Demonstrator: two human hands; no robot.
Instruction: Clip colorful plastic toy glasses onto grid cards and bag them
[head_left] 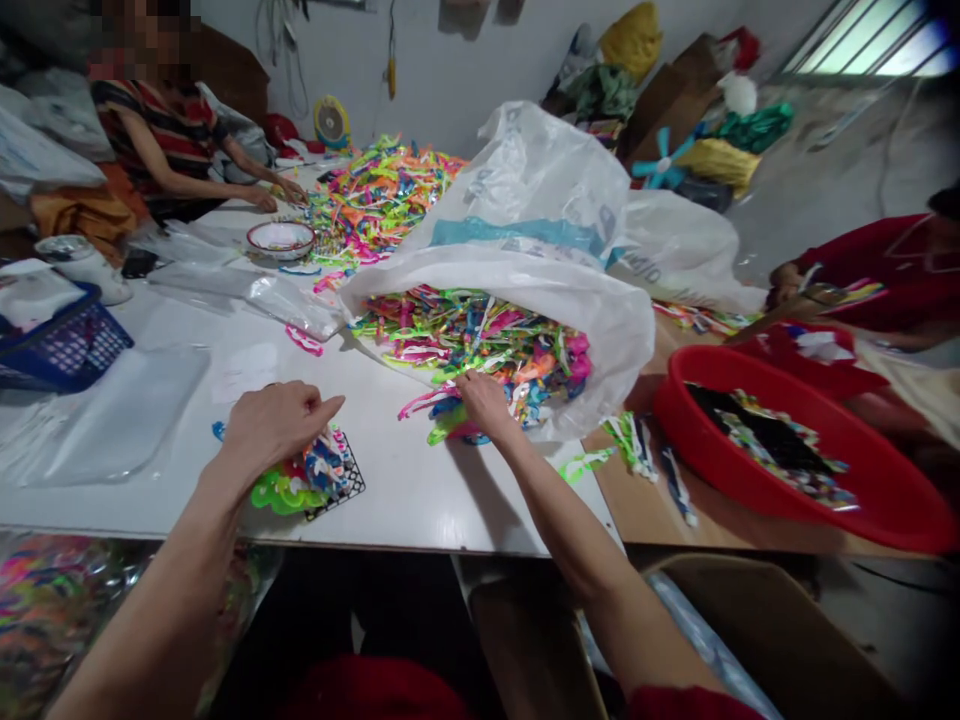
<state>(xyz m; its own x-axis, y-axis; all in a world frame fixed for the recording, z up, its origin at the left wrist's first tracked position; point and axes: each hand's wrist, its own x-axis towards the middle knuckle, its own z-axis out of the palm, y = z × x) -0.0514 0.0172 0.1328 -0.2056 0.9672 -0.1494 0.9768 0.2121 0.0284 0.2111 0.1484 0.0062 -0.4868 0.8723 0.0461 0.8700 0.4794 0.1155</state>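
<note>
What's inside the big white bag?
The big white bag holds a heap of colourful plastic pieces. The right hand reaches into them. Deeper inside is hidden by the bag.

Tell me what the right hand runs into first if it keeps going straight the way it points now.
The right hand points up and away into the mouth of the white sack. Its fingers already touch the heap of colourful plastic pieces spilling out, so that heap comes first, probably, with the sack's inner wall behind it.
</note>
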